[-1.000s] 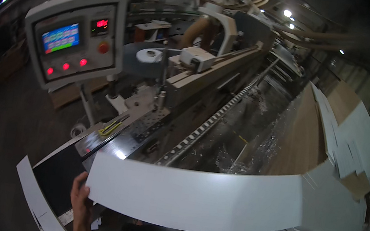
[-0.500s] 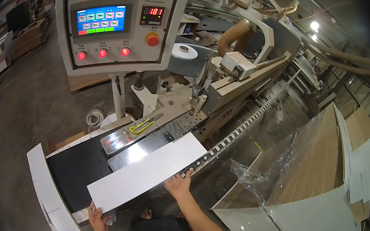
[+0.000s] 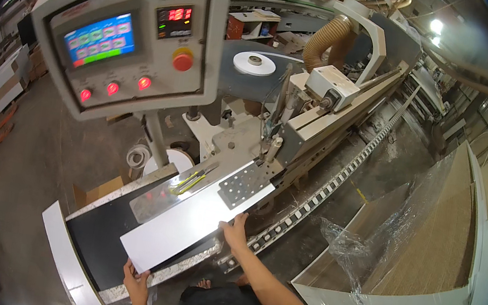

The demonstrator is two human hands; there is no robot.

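The white panel [image 3: 196,224] you're handling is a long, narrow board with a smooth, glossy face and clean straight edges — it lies flat on the machine's infeed table [image 3: 98,238], running from the lower left up toward the perforated metal plate [image 3: 244,185]. Its far end sits just beside that plate, and its near end hangs at the table's front edge.

Your left hand [image 3: 135,281] grips the panel's near corner, fingers curled up around its edge. Your right hand [image 3: 236,232] rests against the long right-hand side of the panel, fingers pressed together and laid along the edge.

Beside the panel, on the table's shiny strip, lie two yellow-green pens [image 3: 191,181]. Above stands the control box [image 3: 128,42] on its post, with a coloured screen, a red numeric display, a big red button on a yellow ring and three lit red buttons. Behind the plate you see a white tape reel [image 3: 254,63] lying flat, a ribbed tan dust hose [image 3: 328,39], and the long machine body with its chain track [image 3: 326,186] running away to the upper right.

To your right, a stack of boards [image 3: 431,241] stands partly wrapped in clear plastic film — well apart from the table
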